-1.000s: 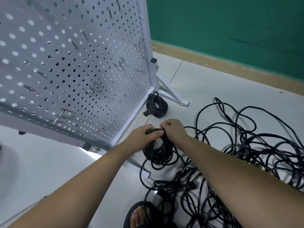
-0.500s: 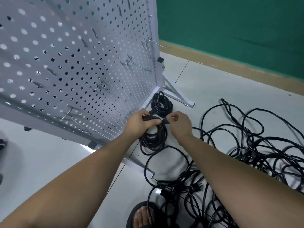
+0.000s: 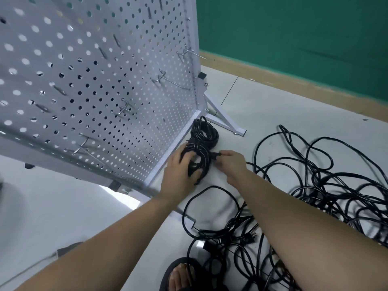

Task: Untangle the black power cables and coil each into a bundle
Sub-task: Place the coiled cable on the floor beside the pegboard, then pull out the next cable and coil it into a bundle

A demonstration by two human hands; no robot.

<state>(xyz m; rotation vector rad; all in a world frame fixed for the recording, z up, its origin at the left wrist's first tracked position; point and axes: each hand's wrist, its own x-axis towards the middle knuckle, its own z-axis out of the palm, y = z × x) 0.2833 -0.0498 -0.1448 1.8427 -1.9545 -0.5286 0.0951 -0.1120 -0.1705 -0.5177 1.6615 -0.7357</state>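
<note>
I am watching through one head-worn wide-angle camera; it is looking forward and down, near the floor (image 3: 273,106); the pegboard (image 3: 105,70) is filling ten o'clock, cables (image 3: 340,192) four o'clock.

white perforated pegboard (image 3: 105,80) stands on the floor and fills the upper left. metal hooks (image 3: 168,81) project from its face in several rows. a white angled brace (image 3: 222,117) runs from the panel's right edge down to the light grey tiled floor (image 3: 294,114). behind it, a tan baseboard (image 3: 294,84) lies under a green wall (image 3: 294,38). a black sandal (image 3: 165,276) shows at the bottom edge.
</note>
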